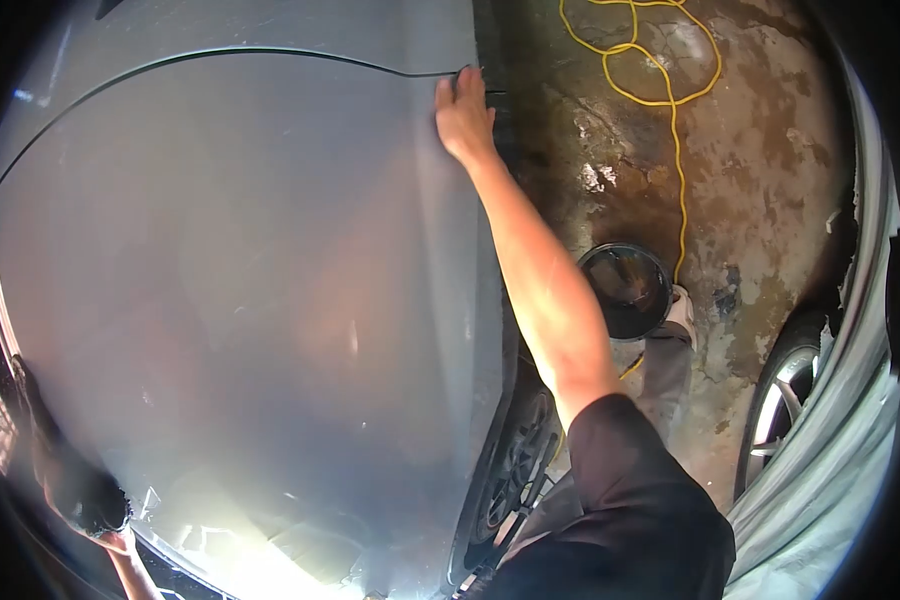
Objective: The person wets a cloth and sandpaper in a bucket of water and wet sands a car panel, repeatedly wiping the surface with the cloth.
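Observation:
A large grey car panel [250,260] with a smooth, slightly dusty-looking surface spreads beneath my arms. Stretched far forward, my right hand [464,115] rests at the panel's right edge, close to a dark seam [270,51]; its fingers are apart and no object shows in them. At the lower left, only part of my left hand [118,540] is visible, closed against a black thing with a fuzzy edge [88,495]. That thing lies along the panel's left edge; its kind is unclear, and most of the left fingers are hidden.
A round black tub [625,290] stands on the stained concrete floor [770,190] beside my shoe [682,310]. A yellow cord [680,180] loops across the floor. On the right, pale sheeting [820,500] hangs by a car wheel [782,400]. Bright light glares off the panel's lower end.

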Available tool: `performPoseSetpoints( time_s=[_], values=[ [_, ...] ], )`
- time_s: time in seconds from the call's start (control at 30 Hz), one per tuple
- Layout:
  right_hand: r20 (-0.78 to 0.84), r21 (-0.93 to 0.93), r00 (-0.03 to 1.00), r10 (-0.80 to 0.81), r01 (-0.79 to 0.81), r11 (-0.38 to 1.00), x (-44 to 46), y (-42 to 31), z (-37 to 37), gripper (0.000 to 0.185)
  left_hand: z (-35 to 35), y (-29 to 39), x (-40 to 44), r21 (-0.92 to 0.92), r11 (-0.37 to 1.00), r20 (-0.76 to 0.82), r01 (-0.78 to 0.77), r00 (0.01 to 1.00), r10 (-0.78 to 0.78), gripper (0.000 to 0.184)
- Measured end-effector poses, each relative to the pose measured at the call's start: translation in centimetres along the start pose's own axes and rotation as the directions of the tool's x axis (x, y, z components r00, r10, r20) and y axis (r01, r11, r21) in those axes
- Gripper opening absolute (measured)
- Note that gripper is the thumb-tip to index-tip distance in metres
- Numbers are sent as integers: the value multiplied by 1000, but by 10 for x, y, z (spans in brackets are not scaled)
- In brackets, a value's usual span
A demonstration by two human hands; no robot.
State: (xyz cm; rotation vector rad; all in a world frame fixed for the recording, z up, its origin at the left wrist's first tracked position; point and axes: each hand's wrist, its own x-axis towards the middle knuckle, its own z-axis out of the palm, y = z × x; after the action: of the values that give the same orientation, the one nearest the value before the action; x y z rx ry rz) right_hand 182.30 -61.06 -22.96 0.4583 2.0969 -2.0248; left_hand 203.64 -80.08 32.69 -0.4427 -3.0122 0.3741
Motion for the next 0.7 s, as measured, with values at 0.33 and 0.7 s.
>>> performPoseSetpoints(
  time_s=[0.33,0.7],
  values=[
    [120,-28,991,65,-62,998,3,6,-10,66,2,-4,3,21,1000,-1,16,1000,-16,85],
    [179,-81,981,71,-58,995,4,15,-15,68,0,-6,3,23,1000,-8,20,1000,-20,87]
  ],
)
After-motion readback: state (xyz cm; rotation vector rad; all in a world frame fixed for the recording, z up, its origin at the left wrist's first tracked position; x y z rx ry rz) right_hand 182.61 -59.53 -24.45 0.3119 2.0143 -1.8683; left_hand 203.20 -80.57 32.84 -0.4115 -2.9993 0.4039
